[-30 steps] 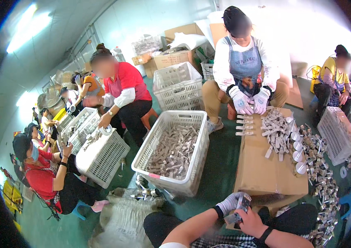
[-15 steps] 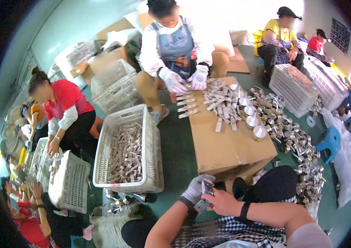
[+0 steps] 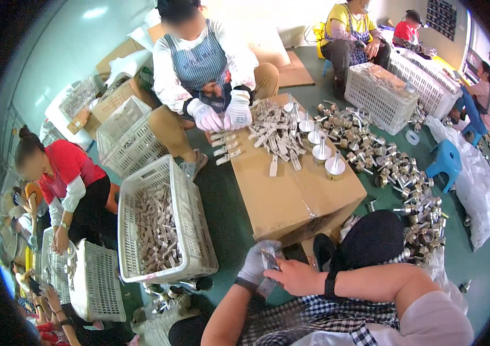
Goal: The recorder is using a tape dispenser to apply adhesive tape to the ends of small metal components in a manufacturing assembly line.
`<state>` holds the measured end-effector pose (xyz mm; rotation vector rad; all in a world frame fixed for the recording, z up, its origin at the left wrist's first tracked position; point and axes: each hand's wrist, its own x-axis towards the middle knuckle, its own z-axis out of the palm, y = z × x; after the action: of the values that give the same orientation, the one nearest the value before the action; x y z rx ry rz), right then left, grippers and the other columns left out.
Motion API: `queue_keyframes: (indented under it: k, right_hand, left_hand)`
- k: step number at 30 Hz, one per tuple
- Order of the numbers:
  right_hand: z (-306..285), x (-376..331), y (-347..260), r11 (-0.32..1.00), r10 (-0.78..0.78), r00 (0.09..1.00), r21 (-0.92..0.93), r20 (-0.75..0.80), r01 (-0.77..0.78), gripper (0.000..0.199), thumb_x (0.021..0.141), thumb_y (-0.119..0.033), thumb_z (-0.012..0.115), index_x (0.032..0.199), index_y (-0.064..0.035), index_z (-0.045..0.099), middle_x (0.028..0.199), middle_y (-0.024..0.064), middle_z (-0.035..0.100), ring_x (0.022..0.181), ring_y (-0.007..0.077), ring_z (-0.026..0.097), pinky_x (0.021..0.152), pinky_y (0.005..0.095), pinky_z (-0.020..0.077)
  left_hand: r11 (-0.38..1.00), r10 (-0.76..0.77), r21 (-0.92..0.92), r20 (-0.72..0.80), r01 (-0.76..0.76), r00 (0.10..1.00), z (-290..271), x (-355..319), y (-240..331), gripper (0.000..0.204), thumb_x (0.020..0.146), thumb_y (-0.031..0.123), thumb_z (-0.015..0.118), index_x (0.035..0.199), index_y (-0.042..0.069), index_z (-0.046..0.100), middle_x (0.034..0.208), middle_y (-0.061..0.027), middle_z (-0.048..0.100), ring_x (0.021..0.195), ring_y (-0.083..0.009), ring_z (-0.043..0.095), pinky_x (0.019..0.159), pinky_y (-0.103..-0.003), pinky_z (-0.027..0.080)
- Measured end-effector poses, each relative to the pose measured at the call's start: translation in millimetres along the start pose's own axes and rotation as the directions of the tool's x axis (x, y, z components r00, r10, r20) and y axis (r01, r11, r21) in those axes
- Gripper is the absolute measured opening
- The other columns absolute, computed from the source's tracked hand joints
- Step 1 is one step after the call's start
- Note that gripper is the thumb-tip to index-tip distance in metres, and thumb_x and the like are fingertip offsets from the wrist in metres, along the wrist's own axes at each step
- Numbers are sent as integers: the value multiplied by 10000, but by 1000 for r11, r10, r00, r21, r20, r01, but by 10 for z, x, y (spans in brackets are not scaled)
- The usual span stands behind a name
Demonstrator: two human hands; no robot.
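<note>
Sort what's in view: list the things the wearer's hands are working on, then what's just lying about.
In hand:
left hand, gloved
right hand, bare
small metal part held between them

Lying about:
cardboard box
white crate of metal parts
blue stool

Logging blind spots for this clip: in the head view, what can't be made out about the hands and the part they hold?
- Small metal part: mostly covered by the gloved left hand and bare right hand; shape unclear, grip by either hand uncertain.
- White crate contents: too small to tell pieces apart.
- Cardboard box near side: hidden behind the person's dark knee.
</note>
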<state>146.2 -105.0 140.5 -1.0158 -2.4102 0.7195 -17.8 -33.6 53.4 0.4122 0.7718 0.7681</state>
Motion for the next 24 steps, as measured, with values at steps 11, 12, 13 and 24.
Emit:
queue_keyframes:
  k: [11, 12, 13, 24]
  right_hand:
    - [-76, -23, -1, 992, 89, 993, 78, 80, -95, 395, 735, -37, 553, 1114, -135, 508, 1098, 202, 524, 808, 406, 590, 700, 460, 485]
    - [-83, -32, 3, 988, 104, 990, 102, 96, -113, 402, 727, -36, 564, 1111, -144, 512, 1096, 193, 528, 809, 405, 591, 701, 460, 484]
    - [-53, -54, 30, 976, 136, 988, 159, 67, -146, 419, 708, -21, 584, 1100, -154, 521, 1099, 185, 535, 834, 398, 592, 720, 454, 484]
    - [320, -249, -32, 818, 497, 733, 533, -464, -217, 380, 686, -42, 741, 1008, -61, 539, 1025, 120, 593, 923, 241, 582, 822, 325, 455]
  left_hand:
    - [995, 85, -61, 89, -80, 992, -124, 68, -146, 222, 884, 141, 479, 1010, -11, 581, 909, -132, 624, 808, -245, 614, 754, -342, 515]
    - [989, 146, -22, 87, -145, 985, -155, 82, -165, 226, 888, 147, 474, 1012, -11, 580, 924, -137, 626, 825, -247, 617, 769, -344, 514]
    - [978, 207, 18, 85, -210, 975, -185, 97, -182, 230, 893, 152, 469, 1013, -11, 579, 940, -141, 629, 842, -249, 619, 784, -345, 514]
    - [971, -118, -194, 128, 142, 985, -168, 206, -138, 265, 803, 224, 588, 933, -5, 616, 859, -145, 641, 811, -276, 624, 759, -393, 513]
